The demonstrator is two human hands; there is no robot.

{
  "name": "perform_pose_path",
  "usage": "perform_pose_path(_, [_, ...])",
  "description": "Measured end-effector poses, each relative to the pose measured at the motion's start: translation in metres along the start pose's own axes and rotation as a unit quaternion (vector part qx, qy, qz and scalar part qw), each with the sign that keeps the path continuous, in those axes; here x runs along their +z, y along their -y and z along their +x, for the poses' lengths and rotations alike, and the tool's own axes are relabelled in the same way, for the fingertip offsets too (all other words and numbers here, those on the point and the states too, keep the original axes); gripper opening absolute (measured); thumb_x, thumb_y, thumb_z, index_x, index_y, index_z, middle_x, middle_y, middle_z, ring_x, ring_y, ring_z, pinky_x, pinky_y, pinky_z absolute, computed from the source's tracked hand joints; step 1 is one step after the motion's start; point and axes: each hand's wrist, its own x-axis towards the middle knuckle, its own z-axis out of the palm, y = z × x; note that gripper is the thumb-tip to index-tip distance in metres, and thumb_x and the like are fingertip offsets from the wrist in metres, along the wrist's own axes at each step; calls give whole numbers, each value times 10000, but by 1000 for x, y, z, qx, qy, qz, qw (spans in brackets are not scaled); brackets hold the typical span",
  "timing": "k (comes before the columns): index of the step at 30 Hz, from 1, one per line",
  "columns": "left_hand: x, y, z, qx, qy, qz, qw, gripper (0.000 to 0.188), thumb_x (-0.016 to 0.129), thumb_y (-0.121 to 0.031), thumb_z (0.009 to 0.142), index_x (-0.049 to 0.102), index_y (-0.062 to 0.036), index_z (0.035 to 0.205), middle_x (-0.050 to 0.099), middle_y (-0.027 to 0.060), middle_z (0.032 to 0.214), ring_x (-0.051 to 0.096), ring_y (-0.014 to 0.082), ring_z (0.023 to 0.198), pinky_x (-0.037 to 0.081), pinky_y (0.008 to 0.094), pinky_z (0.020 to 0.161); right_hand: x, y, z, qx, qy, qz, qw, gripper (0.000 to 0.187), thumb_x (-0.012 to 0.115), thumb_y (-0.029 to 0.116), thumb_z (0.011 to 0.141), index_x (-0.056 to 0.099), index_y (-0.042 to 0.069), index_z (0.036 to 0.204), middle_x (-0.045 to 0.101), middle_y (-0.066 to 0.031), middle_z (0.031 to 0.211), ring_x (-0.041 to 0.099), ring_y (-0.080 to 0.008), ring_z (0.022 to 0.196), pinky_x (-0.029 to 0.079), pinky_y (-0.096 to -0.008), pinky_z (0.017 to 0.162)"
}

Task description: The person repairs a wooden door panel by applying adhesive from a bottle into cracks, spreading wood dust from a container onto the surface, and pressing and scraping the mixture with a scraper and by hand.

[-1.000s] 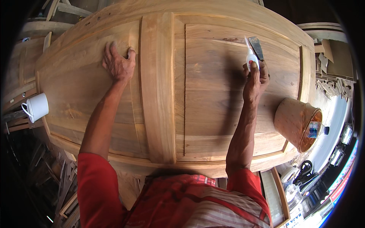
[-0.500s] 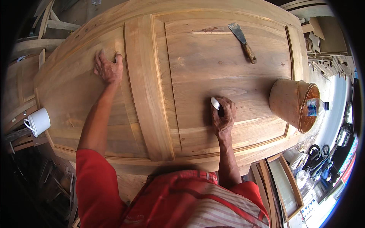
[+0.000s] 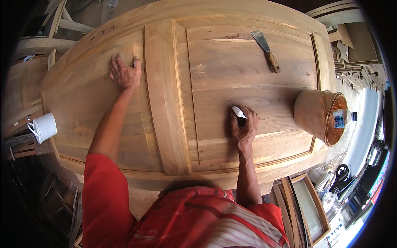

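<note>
A large panelled wooden door (image 3: pixel 163 99) lies flat in front of me. My left hand (image 3: pixel 125 74) rests on its left panel, fingers spread and holding nothing. Over the right panel, my right hand (image 3: pixel 245 134) is closed round a small white squeeze bottle (image 3: pixel 238 111) with a pointed tip. The tip slants down to the right, and my fingers hide the rest. Farther up on the same panel lies a putty knife (image 3: pixel 266 51) with a worn wooden handle, apart from both hands.
A stained bucket (image 3: pixel 311 113) lies on its side at the door's right end, with a clear plastic bottle (image 3: pixel 341 118) at its mouth. A white pail (image 3: pixel 44 127) is by the left edge. Wooden frames (image 3: pixel 309 202) stand at the lower right; scrap boards (image 3: pixel 351 74) are stacked beyond.
My view has shifted slightly, moving the door rightward in the picture. The white bottle's tip now shows more and points down to the right. My left hand stays on the left panel.
</note>
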Motion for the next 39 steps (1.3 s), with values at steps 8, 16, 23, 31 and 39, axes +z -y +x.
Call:
perform_pose_path(8, [-10, -7, -2, -3, 15, -18, 1000, 817, 656, -515, 904, 447, -34, 1530, 374, 195, 1625, 293, 396, 1532, 222, 574, 1237, -27, -9, 2, 50, 54, 99, 992, 398, 637, -10, 931, 640, 58, 1323, 692, -184, 1194, 670, -356, 1096, 520, -465, 972])
perform_pose_path(16, [-15, -8, -5, -3, -11, -3, 1000, 800, 694, -500, 893, 470, -38, 1505, 408, 173, 1606, 355, 346, 1512, 268, 571, 1221, -8, 13, 145, -57, 52, 8, 997, 257, 654, 73, 994, 714, 51, 1243, 686, -161, 1181, 657, -345, 1073, 537, -450, 914])
perform_pose_path(23, [-17, -11, -5, 17, -11, -19, 1000, 791, 703, -474, 886, 487, -4, 1484, 411, 200, 1594, 346, 385, 1501, 263, 571, 1215, 78, 34, 219, -238, 134, -117, 955, 500, 679, 190, 941, 623, 140, 1435, 523, -169, 1498, 441, -428, 1388, 347, -586, 1126])
perform_pose_path(31, [-20, -8, -4, 30, -21, -48, 998, 747, 722, -434, 872, 513, 13, 1433, 417, 224, 1574, 349, 403, 1489, 266, 574, 1204, 93, 36, 229, -251, 129, -148, 948, 506, 675, 238, 926, 649, 163, 1426, 465, -166, 1573, 408, -414, 1425, 301, -610, 1146])
perform_pose_path(39, [-17, -10, -6, 20, -18, -8, 1000, 753, 726, -448, 893, 498, -34, 1479, 429, 182, 1592, 384, 353, 1493, 298, 569, 1192, 100, 25, 238, -256, 130, -83, 954, 495, 707, 166, 856, 689, 132, 1349, 487, -130, 1553, 405, -402, 1428, 294, -591, 1144])
